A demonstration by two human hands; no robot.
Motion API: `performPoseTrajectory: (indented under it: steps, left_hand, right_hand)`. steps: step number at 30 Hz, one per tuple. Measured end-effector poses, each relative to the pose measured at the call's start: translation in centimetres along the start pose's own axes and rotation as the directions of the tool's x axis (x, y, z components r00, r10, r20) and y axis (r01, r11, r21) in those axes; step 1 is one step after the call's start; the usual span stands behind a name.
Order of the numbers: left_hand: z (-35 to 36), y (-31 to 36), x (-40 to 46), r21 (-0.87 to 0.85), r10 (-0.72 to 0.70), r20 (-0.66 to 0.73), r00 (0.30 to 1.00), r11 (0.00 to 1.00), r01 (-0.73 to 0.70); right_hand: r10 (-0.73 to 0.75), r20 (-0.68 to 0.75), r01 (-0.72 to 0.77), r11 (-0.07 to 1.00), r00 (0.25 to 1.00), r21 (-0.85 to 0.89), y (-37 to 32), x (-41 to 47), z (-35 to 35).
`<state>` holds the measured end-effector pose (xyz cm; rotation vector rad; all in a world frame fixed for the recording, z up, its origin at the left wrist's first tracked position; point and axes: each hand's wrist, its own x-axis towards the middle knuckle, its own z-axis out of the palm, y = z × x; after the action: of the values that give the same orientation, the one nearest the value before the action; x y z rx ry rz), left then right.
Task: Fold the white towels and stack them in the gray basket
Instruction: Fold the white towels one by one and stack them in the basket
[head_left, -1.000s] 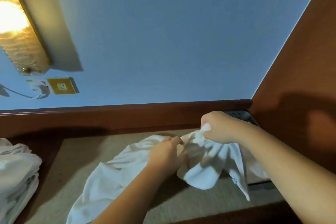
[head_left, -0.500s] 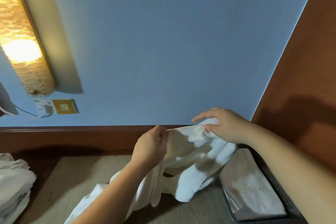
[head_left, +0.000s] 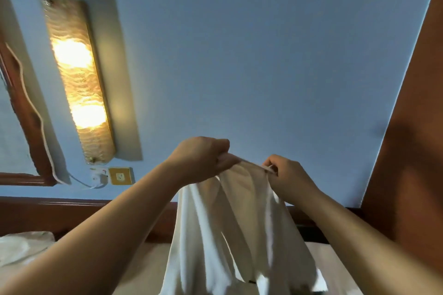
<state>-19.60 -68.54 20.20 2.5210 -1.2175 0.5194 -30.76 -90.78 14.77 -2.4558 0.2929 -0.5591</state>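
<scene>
A white towel (head_left: 230, 235) hangs in the air in front of me, held up by its top edge. My left hand (head_left: 199, 158) pinches the left end of that edge, and my right hand (head_left: 287, 175) pinches the right end, the two hands close together. The cloth drapes down in folds over the beige surface (head_left: 141, 268). Behind the towel at the lower right, a folded white towel (head_left: 321, 258) shows with a dark strip of the gray basket's rim (head_left: 311, 235); most of the basket is hidden.
A heap of white towels (head_left: 21, 246) lies at the far left edge. A dark wooden ledge (head_left: 72, 213) runs along the blue wall, with a lit wall lamp (head_left: 76, 79), a socket (head_left: 119, 176) and a wooden panel (head_left: 412, 151) on the right.
Both hands rose from the surface, lifting the towel off it. The grip shifted to the top edge, and the towel now hangs down. The view tilted upward.
</scene>
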Motion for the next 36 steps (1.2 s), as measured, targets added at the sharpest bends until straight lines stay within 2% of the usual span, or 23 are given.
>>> performPoseTrajectory:
  steps: [3, 6, 8, 11, 14, 18, 20, 23, 28, 29, 32, 34, 36]
  left_hand:
    - [-1.6, -2.2, -0.3, 0.182, 0.07, 0.087, 0.994, 0.98, -0.085]
    - [-2.6, -3.7, -0.5, 0.201, 0.084, 0.0, 0.997, 0.976, -0.082]
    - [-3.3, -4.4, -0.6, 0.185, 0.067, -0.077, 0.995, 0.981, -0.052]
    - [-4.7, -6.3, -0.7, 0.172, -0.017, -0.154, 0.988, 0.984, 0.043]
    - [-6.7, -10.4, -1.6, 0.159, -0.155, -0.27, 0.95, 0.966, 0.203]
    - [-8.2, -16.7, -3.3, 0.083, -0.345, -0.316, 0.884, 0.918, 0.388]
    - [-7.6, -18.2, -3.6, 0.082, -0.4, -0.26, 0.879, 0.898, 0.433]
    - [-5.0, -18.8, -3.7, 0.054, -0.447, -0.162, 0.88, 0.886, 0.46]
    - [-0.1, -18.5, -4.6, 0.07, -0.496, -0.071, 0.865, 0.863, 0.5]
    - [0.7, -18.2, -4.9, 0.054, -0.5, -0.038, 0.865, 0.864, 0.501]
    - [2.8, -15.8, -5.5, -0.01, -0.467, 0.083, 0.88, 0.883, 0.47]
    - [3.9, -12.7, -5.7, -0.087, -0.359, 0.207, 0.91, 0.92, 0.383]
    - [5.0, -8.5, -5.9, -0.216, -0.204, 0.339, 0.918, 0.933, 0.287]
  right_hand:
    - [-0.055, -0.053, 0.054, 0.998, 0.997, -0.012, -0.3, 0.4, 0.0]
    - [-0.038, 0.001, 0.038, 0.998, 0.999, -0.047, -1.2, 1.0, 1.2]
    - [-0.022, -0.02, 0.02, 0.996, 1.0, -0.09, -1.4, 1.2, 2.3]
    - [0.083, -0.077, -0.09, 0.992, 0.994, -0.089, 0.2, 1.0, 3.9]
    - [0.244, -0.087, -0.251, 0.965, 0.966, -0.075, 3.9, 0.5, 4.4]
    - [0.341, -0.081, -0.35, 0.916, 0.937, -0.197, 7.3, 0.3, 3.0]
    - [0.374, 0.008, -0.355, 0.888, 0.928, -0.293, 7.0, 0.7, 1.9]
    - [0.407, 0.148, -0.285, 0.814, 0.901, -0.506, 5.7, 1.5, 1.0]
    - [0.447, 0.197, -0.261, 0.767, 0.872, -0.586, 3.1, 1.0, 0.8]
    - [0.442, 0.195, -0.261, 0.772, 0.875, -0.58, 2.8, 0.9, 0.7]
    - [0.336, 0.267, -0.195, 0.876, 0.903, -0.441, 2.4, 0.4, 0.6]
    - [0.254, 0.284, -0.154, 0.931, 0.924, -0.331, 1.7, -0.1, 0.8]
    - [0.214, 0.296, -0.175, 0.973, 0.931, -0.154, 0.1, -0.7, 1.1]
